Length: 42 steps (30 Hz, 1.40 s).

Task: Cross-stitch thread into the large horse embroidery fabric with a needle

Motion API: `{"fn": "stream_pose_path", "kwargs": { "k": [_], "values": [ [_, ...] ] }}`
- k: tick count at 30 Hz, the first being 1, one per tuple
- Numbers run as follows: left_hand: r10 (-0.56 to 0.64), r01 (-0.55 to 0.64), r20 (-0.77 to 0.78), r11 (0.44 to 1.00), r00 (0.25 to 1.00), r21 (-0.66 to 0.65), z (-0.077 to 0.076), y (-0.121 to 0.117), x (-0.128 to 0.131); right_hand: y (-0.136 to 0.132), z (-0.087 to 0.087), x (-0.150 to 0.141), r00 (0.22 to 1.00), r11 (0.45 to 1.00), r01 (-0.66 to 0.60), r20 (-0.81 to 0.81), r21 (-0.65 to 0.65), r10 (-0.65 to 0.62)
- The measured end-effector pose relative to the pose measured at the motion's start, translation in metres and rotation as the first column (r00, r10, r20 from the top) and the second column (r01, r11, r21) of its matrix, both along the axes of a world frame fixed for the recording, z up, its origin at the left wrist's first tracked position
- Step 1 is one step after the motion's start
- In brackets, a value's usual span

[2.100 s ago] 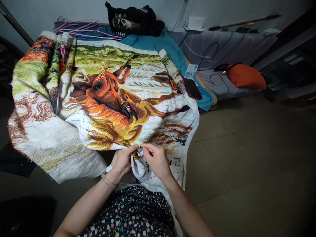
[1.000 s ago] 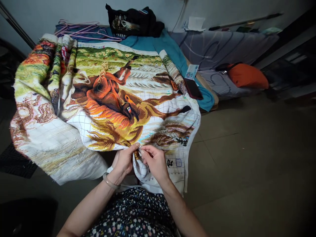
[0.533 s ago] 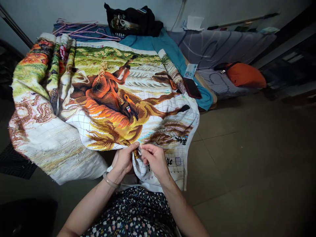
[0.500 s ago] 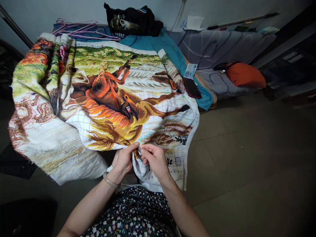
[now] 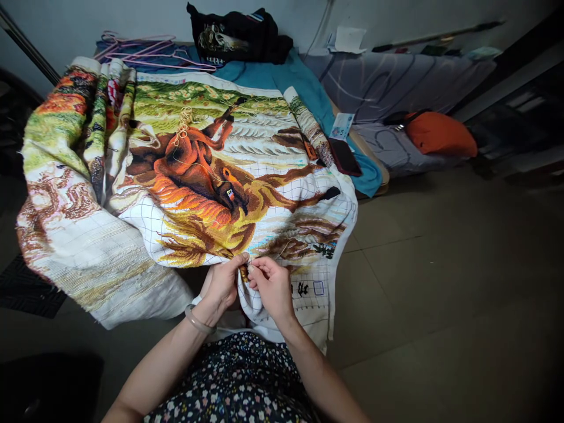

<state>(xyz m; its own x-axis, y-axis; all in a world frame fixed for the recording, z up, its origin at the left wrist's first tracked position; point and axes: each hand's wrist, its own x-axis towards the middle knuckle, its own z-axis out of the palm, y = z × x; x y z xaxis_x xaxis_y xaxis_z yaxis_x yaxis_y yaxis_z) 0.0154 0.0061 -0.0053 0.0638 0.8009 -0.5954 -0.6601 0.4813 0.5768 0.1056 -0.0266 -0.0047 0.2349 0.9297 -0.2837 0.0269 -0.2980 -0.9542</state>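
A large cross-stitch cloth with an orange-brown horse pattern and a printed grid spreads in front of me. My left hand grips a gathered fold of it, thumb on top and fingers underneath, partly hidden. Close beside it, my right hand is closed in a pinch at the same fold. What sits between those fingertips, perhaps a needle, is too small to make out. A tangle of pale yellow thread lies on the upper part of the cloth.
Rolled cloth ends lie at the right, near a dark phone and a small card. Pink hangers and a black bag are at the back. An orange bag rests on a grey-covered seat at right.
My right hand has shifted slightly left and turned at the fold, its fingertips still pinched. My left hand keeps its hold, and the cloth lies much the same.
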Motion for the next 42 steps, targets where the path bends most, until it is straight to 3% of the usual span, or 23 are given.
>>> {"fn": "stream_pose_path", "kwargs": {
  "k": [5, 9, 13, 18, 21, 23, 25, 27, 29, 31, 33, 34, 35, 38, 42],
  "values": [
    [0.009, -0.009, 0.021, 1.0, 1.0, 0.02, -0.004, 0.001, -0.001, 0.0, -0.009, -0.002, 0.992, 0.997, 0.004, 0.125, 0.071, -0.012],
    [-0.004, 0.002, 0.041, 1.0, 0.999, 0.031, -0.004, 0.0, -0.001, 0.002, -0.008, -0.002, 0.988, 0.998, 0.019, 0.151, 0.057, -0.027],
    [-0.062, 0.061, 0.069, 0.998, 0.996, 0.018, -0.004, -0.002, -0.004, 0.006, 0.0, -0.001, 0.993, 0.996, 0.036, 0.113, 0.084, -0.046],
    [-0.086, 0.081, 0.089, 0.995, 0.992, 0.061, -0.008, -0.003, -0.008, 0.015, 0.012, 0.001, 0.949, 0.979, -0.15, 0.299, 0.138, 0.104],
    [-0.093, 0.085, 0.085, 0.992, 0.992, 0.093, -0.012, -0.004, -0.01, 0.019, 0.036, 0.024, 0.984, 0.974, -0.042, 0.178, 0.225, 0.001],
    [-0.07, 0.061, 0.078, 0.992, 0.994, 0.108, -0.014, -0.004, -0.01, 0.02, 0.065, 0.052, 0.987, 0.908, 0.16, -0.044, 0.386, -0.155],
    [-0.057, 0.049, 0.074, 0.993, 0.996, 0.107, -0.016, -0.004, -0.01, 0.018, 0.097, 0.085, 0.942, 0.766, 0.318, -0.274, 0.559, -0.191],
    [-0.057, 0.049, 0.076, 0.993, 0.995, 0.104, -0.017, -0.005, -0.01, 0.015, 0.119, 0.109, 0.923, 0.609, 0.358, -0.368, 0.708, -0.114],
    [-0.059, 0.049, 0.084, 0.992, 0.995, 0.114, -0.017, -0.005, -0.01, 0.012, 0.124, 0.115, 0.94, 0.538, 0.335, -0.311, 0.774, -0.139],
    [-0.058, 0.045, 0.095, 0.99, 0.994, 0.133, -0.017, -0.005, -0.01, 0.009, 0.108, 0.103, 0.96, 0.593, 0.279, -0.203, 0.756, -0.193],
    [-0.054, 0.04, 0.095, 0.988, 0.994, 0.15, -0.017, -0.006, -0.009, 0.006, 0.08, 0.08, 0.986, 0.777, 0.164, -0.094, 0.607, -0.135],
    [-0.053, 0.039, 0.09, 0.988, 0.995, 0.151, -0.017, -0.006, -0.009, 0.005, 0.066, 0.068, 0.999, 0.868, 0.049, -0.01, 0.495, -0.051],
    [-0.049, 0.036, 0.082, 0.988, 0.995, 0.149, -0.016, -0.007, -0.009, 0.004, 0.052, 0.057, 0.994, 0.92, -0.089, 0.091, 0.383, 0.058],
    [-0.042, 0.032, 0.07, 0.991, 0.997, 0.133, -0.016, -0.007, -0.01, 0.002, 0.027, 0.036, 0.896, 0.927, -0.33, 0.367, 0.179, 0.248],
    [-0.052, 0.044, 0.078, 0.993, 0.996, 0.11, -0.014, -0.006, -0.009, 0.004, 0.022, 0.03, 0.819, 0.92, -0.362, 0.522, 0.149, 0.238]
  ]
}}
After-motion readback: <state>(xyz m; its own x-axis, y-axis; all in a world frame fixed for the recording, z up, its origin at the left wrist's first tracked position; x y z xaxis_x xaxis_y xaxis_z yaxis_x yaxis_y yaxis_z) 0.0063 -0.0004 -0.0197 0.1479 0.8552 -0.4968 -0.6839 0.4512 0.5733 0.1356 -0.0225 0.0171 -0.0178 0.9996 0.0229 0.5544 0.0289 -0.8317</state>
